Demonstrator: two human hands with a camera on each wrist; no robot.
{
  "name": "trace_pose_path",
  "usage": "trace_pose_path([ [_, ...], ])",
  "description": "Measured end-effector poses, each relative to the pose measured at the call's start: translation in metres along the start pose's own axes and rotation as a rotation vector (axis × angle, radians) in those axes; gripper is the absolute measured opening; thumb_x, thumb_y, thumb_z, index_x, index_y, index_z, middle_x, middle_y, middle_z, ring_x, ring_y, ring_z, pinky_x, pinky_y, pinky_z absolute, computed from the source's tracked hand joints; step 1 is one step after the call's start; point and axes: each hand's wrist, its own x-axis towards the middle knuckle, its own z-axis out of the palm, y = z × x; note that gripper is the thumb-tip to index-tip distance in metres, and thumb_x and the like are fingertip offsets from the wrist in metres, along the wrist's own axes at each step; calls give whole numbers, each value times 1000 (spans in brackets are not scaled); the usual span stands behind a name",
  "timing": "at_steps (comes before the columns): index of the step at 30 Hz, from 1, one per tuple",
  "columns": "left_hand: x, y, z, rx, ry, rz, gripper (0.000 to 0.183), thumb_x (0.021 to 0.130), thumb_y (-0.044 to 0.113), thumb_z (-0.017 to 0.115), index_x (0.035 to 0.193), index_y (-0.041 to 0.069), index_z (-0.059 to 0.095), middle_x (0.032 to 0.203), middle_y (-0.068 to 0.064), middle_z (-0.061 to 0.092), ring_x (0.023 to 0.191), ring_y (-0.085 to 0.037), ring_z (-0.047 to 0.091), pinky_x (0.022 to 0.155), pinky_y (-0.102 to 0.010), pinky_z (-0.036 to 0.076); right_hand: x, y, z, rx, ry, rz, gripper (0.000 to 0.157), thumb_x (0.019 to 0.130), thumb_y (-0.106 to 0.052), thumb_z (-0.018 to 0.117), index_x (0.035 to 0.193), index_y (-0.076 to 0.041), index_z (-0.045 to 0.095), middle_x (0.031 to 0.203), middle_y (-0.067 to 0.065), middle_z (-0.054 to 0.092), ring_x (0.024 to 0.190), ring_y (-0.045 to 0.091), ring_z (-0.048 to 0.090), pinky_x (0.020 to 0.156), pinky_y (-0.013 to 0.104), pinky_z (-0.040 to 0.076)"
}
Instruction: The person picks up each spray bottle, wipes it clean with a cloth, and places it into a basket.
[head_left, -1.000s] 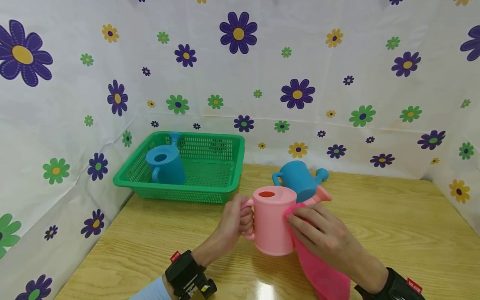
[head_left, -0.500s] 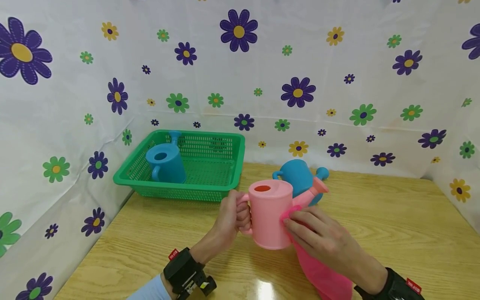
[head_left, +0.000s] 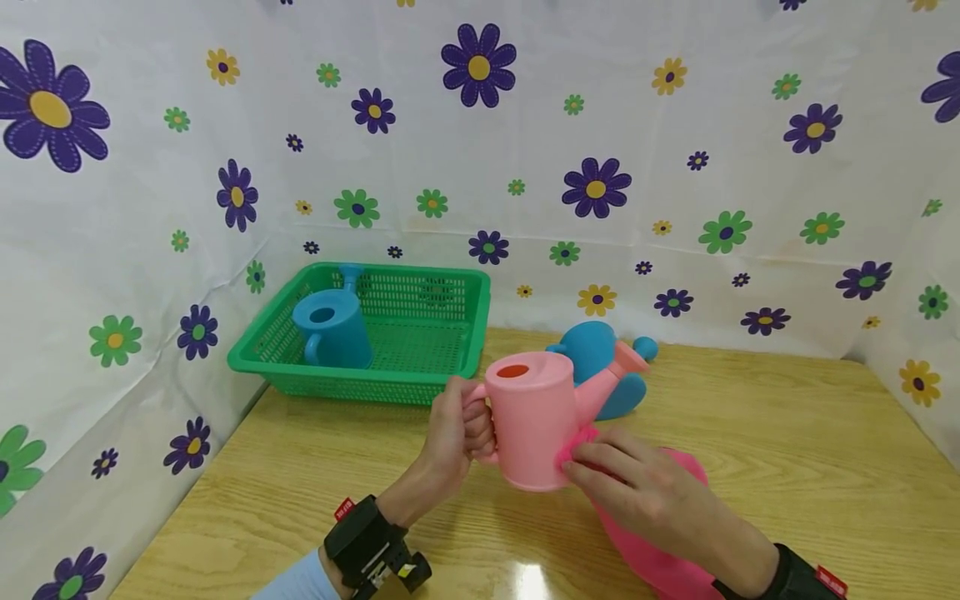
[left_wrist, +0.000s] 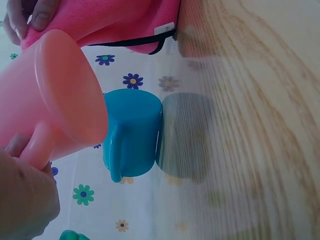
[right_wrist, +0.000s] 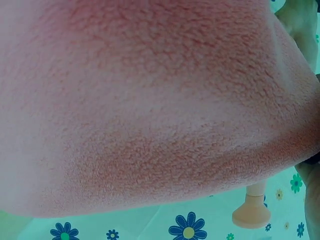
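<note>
In the head view my left hand [head_left: 453,433] grips the handle of a pink watering can [head_left: 528,425], held up over the table with its spout to the right. My right hand [head_left: 637,483] pinches a bright pink cloth [head_left: 652,550] and presses it to the can's lower right side, below the spout. The left wrist view shows the can's base and the fuzzy cloth [left_wrist: 120,20] with a dark edge and white tag. Cloth fills most of the right wrist view, where the can's spout head [right_wrist: 251,215] shows below it.
Behind the pink can a blue watering can [head_left: 588,346] stands on the wooden table [head_left: 787,467], partly hidden. At the back left, a green basket [head_left: 360,387] holds another blue watering can [head_left: 341,333]. A flowered white cloth [head_left: 517,142] hangs behind.
The pink can has shifted a little left and up, and its spout now shows more fully. My right hand has slid the cloth slightly down the can's side.
</note>
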Motion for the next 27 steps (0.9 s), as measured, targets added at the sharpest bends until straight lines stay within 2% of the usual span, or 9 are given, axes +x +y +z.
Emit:
trace_pose_path([
  [5, 1, 1, -2, 0, 14, 18, 45, 96, 19, 30, 52, 17, 22, 43, 8, 21, 35, -10, 18, 37, -26, 17, -2, 0, 1, -38, -15, -49, 44, 108, -17, 32, 100, -5, 74, 94, 4, 71, 90, 21, 61, 70, 32, 59],
  [16, 0, 3, -6, -48, 26, 33, 43, 96, 19, 30, 54, 18, 22, 45, 7, 18, 36, -9, 16, 38, -30, 12, -8, -1, 4, -19, -56, -34, 47, 109, -20, 29, 103, -4, 73, 95, 3, 72, 91, 19, 61, 70, 32, 60],
  [27, 0, 3, -7, -80, 4, 30, 42, 96, 19, 28, 54, 17, 20, 46, 6, 17, 36, -8, 16, 38, -29, 11, -7, 1, 5, -42, -8, -38, 44, 108, -17, 32, 101, -3, 73, 95, 6, 72, 90, 22, 63, 69, 33, 60],
])
